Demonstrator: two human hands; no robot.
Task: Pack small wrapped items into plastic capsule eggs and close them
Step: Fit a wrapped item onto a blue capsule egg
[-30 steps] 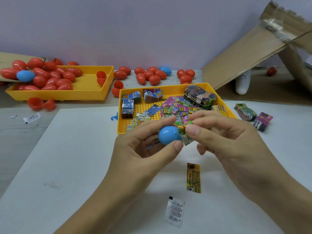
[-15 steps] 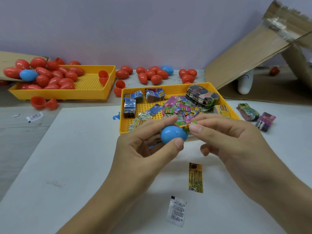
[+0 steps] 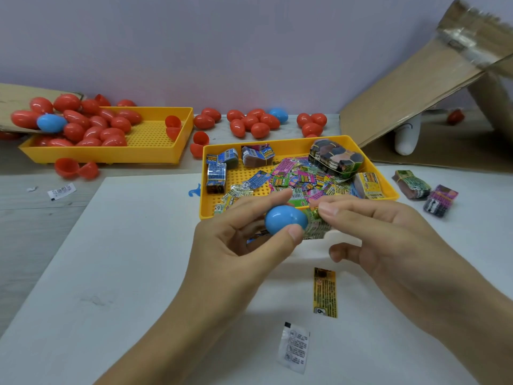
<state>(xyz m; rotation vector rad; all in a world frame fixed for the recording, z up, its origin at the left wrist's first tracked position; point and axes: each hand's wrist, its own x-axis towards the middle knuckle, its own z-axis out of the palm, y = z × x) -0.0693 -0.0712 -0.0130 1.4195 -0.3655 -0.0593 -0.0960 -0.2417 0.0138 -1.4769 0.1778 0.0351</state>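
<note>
Since half a second ago the folded wrapper (image 3: 315,227) has come back into sight at the right edge of the blue egg half (image 3: 286,219); then it was tucked out of view behind the shell, and the hands have barely shifted. The left hand (image 3: 238,245) grips the blue egg half between thumb below and forefinger above, its other fingers loosely curled behind. The right hand (image 3: 388,240) pinches the wrapper with forefinger and thumb tips, right at the shell's open side; how far the wrapper sits inside cannot be told. Both are held above the white sheet (image 3: 111,273), just in front of the near yellow tray (image 3: 277,144), which holds loose wrappers and small bundles.

On the sheet below the hands lie a yellow strip (image 3: 325,293) and a white sachet (image 3: 294,347), apart from each other. Two bundles (image 3: 424,191) lie right of the tray. A second yellow tray (image 3: 155,145) at the far left holds red eggs (image 3: 91,126) and one blue egg (image 3: 51,123). More red eggs sit along the wall, beside a leaning cardboard sheet (image 3: 410,87).
</note>
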